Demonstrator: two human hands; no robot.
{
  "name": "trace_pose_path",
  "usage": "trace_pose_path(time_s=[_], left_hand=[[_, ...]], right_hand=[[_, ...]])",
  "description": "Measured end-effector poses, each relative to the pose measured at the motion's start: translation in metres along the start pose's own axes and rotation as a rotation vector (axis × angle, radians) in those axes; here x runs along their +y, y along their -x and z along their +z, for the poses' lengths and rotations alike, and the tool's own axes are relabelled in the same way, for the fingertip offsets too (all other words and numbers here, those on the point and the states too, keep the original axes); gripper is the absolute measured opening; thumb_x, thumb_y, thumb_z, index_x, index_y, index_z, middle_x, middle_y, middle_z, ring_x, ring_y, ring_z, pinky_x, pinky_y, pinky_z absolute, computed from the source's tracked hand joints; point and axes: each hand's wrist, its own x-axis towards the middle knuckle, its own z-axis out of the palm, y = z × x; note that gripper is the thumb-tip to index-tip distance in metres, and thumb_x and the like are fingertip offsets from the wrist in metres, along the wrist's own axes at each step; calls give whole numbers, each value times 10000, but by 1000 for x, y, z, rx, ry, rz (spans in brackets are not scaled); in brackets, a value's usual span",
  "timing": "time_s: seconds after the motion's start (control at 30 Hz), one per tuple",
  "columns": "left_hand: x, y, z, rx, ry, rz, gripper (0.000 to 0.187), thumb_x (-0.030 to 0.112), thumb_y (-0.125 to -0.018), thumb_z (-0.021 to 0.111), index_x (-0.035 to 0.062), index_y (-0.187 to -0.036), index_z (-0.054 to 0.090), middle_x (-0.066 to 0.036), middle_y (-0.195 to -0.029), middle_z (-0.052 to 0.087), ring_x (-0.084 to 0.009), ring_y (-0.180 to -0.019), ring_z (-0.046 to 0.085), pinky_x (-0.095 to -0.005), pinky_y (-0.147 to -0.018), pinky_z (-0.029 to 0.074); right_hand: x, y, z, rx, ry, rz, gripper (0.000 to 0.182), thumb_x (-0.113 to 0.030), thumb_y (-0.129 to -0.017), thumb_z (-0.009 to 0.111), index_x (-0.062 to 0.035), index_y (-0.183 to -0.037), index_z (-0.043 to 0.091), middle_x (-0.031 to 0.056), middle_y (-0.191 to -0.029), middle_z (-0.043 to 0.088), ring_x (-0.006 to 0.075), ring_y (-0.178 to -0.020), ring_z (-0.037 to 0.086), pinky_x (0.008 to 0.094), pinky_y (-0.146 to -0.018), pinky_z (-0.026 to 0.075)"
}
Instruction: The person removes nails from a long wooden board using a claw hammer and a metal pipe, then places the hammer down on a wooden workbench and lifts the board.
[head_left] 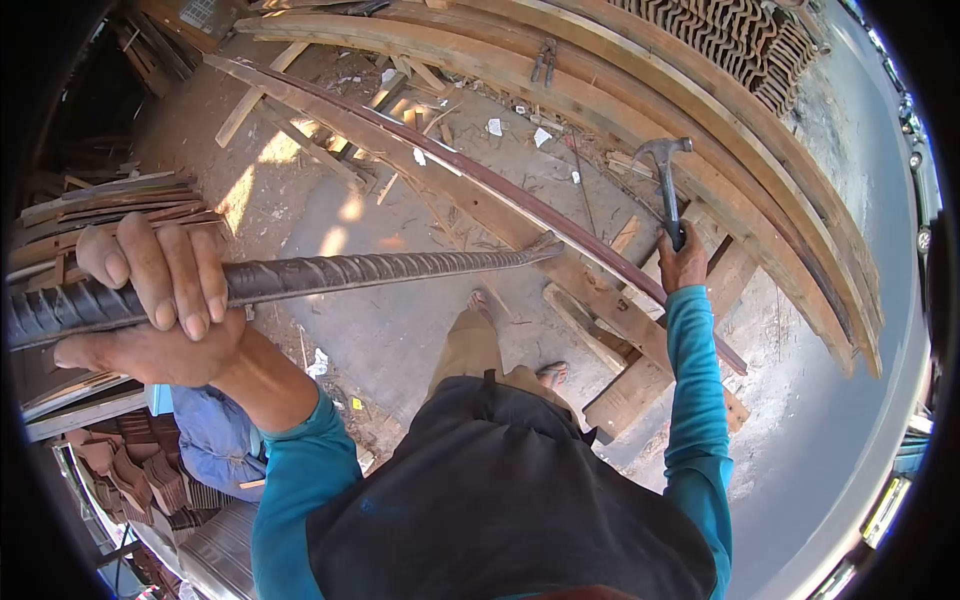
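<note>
My left hand [172, 268] is raised at the left, its fingers wrapped over a ribbed steel pry bar [385, 267] that looks like bent rebar. The bar reaches across to the right, and its flattened, bent tip overlaps a long wooden beam [480, 207] in this view. My right hand [683, 264] grips the black handle of a claw hammer [667, 178], with the head pointing away from me. A dark red, narrow strip [560, 228] runs along the beam, close to the bar's tip.
Long planks [640, 110] lie stacked along the far side, with pincers [544, 62] on them. Roof tiles [715, 40] are piled at top right, more tiles [140, 475] at lower left. Short wood blocks [628, 395] support the beam. Wood scraps litter the floor.
</note>
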Motion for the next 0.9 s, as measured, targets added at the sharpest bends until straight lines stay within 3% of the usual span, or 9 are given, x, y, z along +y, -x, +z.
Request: trace_pose_path(time_s=[0.07, 0.27, 0.33, 0.37, 0.43, 0.57, 0.63, 0.73, 0.9], left_hand=[[4, 14, 6, 14, 0, 34, 646, 719, -895, 529, 79, -959, 462, -31, -671, 538, -99, -454, 556, -229, -426, 518], [-24, -12, -101, 99, 221, 46, 574, 670, -938, 501, 113, -825, 421, -33, -537, 520, -107, -343, 510, -241, -349, 513], [-35, -5, -130, 187, 232, 5, 575, 664, -945, 491, 111, -806, 419, -33, -535, 516, -104, -342, 507, -247, -340, 507], [-38, -9, -147, 205, 253, -23, 577, 659, -953, 481, 110, -788, 417, -33, -532, 513, -102, -341, 505, -253, -331, 501], [-51, -4, -176, 225, 261, -47, 604, 674, -960, 448, 90, -805, 443, -45, -557, 529, -108, -366, 525, -256, -347, 499], [-71, 9, -217, 346, 349, -106, 677, 707, -954, 416, 45, -842, 497, -62, -595, 522, -139, -400, 510, -269, -378, 465], [-82, 12, -226, 466, 345, -127, 585, 620, -969, 500, 61, -800, 459, -34, -569, 472, -96, -395, 457, -242, -376, 449], [-90, 23, -242, 510, 390, -117, 638, 662, -976, 429, 45, -816, 464, -42, -576, 458, -125, -397, 423, -263, -382, 425], [-94, 28, -252, 569, 452, -128, 718, 704, -978, 342, 13, -858, 496, -56, -582, 435, -151, -428, 409, -293, -387, 386]], right_hand=[[-19, -29, -15, -124, 96, 50, 459, -291, -871, 698, -22, -1235, 621, 259, -1016, 699, 402, -958, 689, 474, -873, 522], [-87, -169, 2, -270, 489, -161, 369, -344, -924, 632, -85, -1183, 672, 240, -1071, 689, 422, -999, 662, 469, -874, 517], [-65, -202, 14, -255, 671, -239, 344, -361, -965, 582, -116, -1185, 682, 207, -1082, 697, 421, -1012, 655, 483, -886, 511], [-65, -208, 30, -280, 695, -127, 368, -382, -963, 574, -126, -1207, 673, 196, -1162, 673, 406, -1089, 633, 498, -928, 495], [-21, -213, 49, -303, 794, -213, 396, -406, -961, 566, -135, -1237, 655, 192, -1268, 624, 388, -1175, 595, 501, -968, 479], [-21, -185, 73, -342, 747, -33, 419, -390, -949, 596, -118, -1267, 626, 199, -1300, 591, 375, -1214, 571, 497, -987, 473], [-59, -155, 89, -93, 609, -201, 418, -344, -941, 633, -80, -1263, 610, 202, -1241, 624, 383, -1161, 602, 480, -969, 484], [-186, -85, 109, -263, 247, -324, 396, -294, -943, 652, -36, -1239, 604, 215, -1158, 653, 400, -1060, 637, 454, -927, 499], [-309, 11, 146, -726, -65, -544, 553, -459, -894, 692, -37, -1242, 608, 213, -1129, 660, 397, -1114, 612, 460, -967, 484]])
